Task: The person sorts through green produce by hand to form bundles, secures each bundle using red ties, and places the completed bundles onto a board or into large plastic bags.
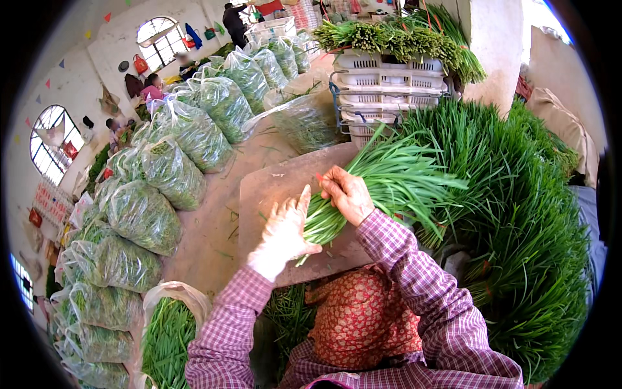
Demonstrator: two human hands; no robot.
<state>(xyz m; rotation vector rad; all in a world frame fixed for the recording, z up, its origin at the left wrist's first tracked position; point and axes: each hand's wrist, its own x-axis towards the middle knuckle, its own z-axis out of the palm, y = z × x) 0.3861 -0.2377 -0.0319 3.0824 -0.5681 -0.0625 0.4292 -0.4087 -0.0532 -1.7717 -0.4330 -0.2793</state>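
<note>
The right hand (348, 193) is closing around the neck of a bunch of green chives (382, 178), while the gloved left hand (285, 228) is cupping its cut ends, fingers half curled. The bunch is lying across the grey tabletop (269, 188). Keeping the ends level probably calls for steady pressure from both sides. Both forearms are angling inward from below.

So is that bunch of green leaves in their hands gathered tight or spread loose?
Gathered at the base: both hands, left hand and right hand, clasp the bunch there, while its leaf tips fan out.
</note>
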